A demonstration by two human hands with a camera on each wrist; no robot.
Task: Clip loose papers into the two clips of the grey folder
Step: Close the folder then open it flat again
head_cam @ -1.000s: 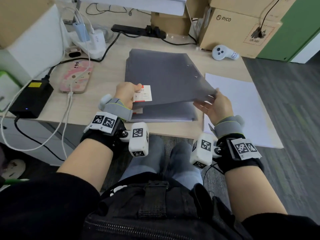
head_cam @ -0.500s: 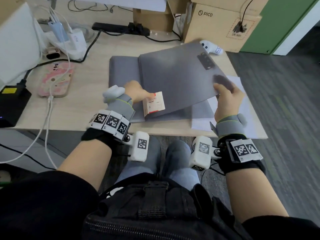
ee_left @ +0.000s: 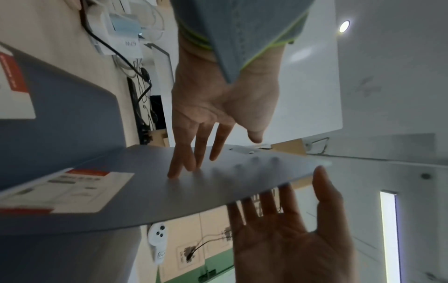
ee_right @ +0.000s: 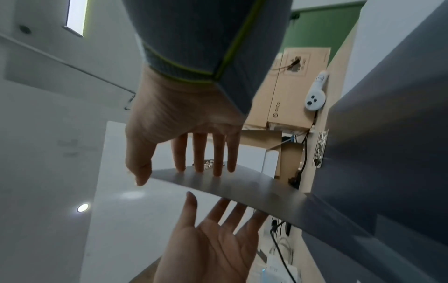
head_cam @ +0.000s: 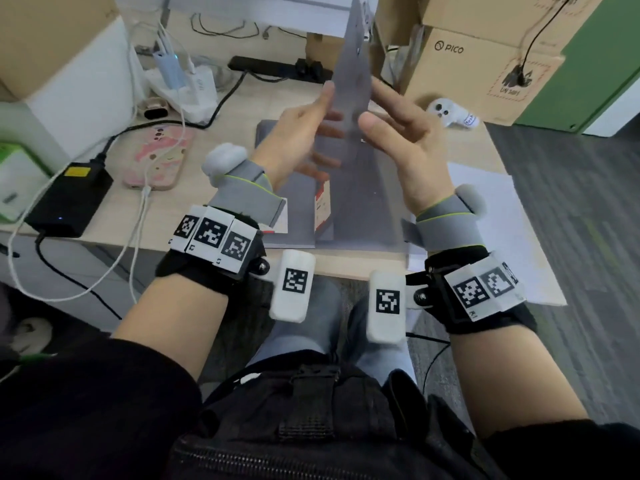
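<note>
The grey folder lies open on the desk, and its front cover stands almost upright between my hands. My left hand touches the cover's left face with straight fingers, thumb at its near edge. My right hand lies flat against the right face, fingers straight. The left wrist view shows the left hand above the cover and the right hand below it. A metal clip sits inside the folder, and another clip is on the cover. Loose white papers lie to the right.
A pink phone, a black power adapter and white cables lie at the left. A power strip sits behind the folder. A PICO cardboard box and a white controller stand at the back right.
The cover has swung up from half open to nearly upright. My left hand left the labelled edge and rose to the cover. My right hand's fingers straightened against it.
</note>
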